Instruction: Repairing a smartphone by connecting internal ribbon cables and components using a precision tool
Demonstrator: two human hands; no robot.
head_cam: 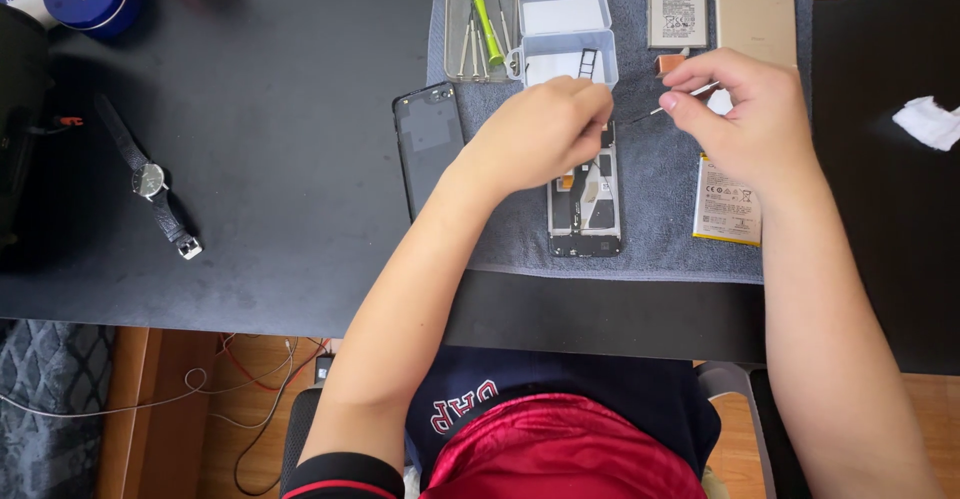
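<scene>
Two bare hands meet over an opened phone (585, 204) lying on a grey towel (660, 249) in the middle of the frame, its back removed and its insides showing. The left hand (540, 134) rests on the phone's upper end, fingers curled down onto it; whether that grip pinches a part or only steadies the phone, I cannot tell. The right hand (745, 109) hovers just to the right, its grip pinched shut on a thin metal tool (685, 97) whose tip points left toward the other hand. Off to the left lies the dark back cover (428, 144); a flat battery (727, 204) lies partly under the right wrist. A clear parts box (565, 34) and a tray of screwdrivers (480, 19) stand at the top centre. A wristwatch (150, 181) lies on the black tabletop (280, 109) at the left. To my eye this looks like fine work at the phone's top end, and bringing the tip in would want a steady phone and a very light touch.
</scene>
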